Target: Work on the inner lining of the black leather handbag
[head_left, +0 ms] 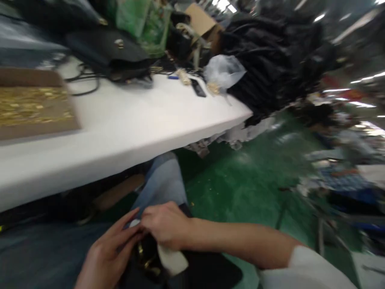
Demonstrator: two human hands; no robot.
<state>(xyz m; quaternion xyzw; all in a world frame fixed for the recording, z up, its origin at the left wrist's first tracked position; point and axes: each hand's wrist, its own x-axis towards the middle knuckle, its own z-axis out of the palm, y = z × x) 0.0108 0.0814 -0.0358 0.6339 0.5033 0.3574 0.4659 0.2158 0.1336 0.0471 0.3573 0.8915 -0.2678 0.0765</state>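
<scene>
Both hands work low over my lap, below the white table's [126, 120] edge. My right hand [165, 224] pinches a white piece at the top of a black bag [204, 273] with gold metal fittings [147, 261]. My left hand [105, 253] holds the same black bag from the left, fingers stretched toward the white piece. A pale cloth or tag [171, 259] hangs under the right hand. The view is blurred.
On the table stand a brown tray of gold hardware [30, 104], black bags [111, 52], a clear plastic bag [222, 72] and a heap of black goods [270, 52]. Green floor [240, 188] lies to the right, where another person sits.
</scene>
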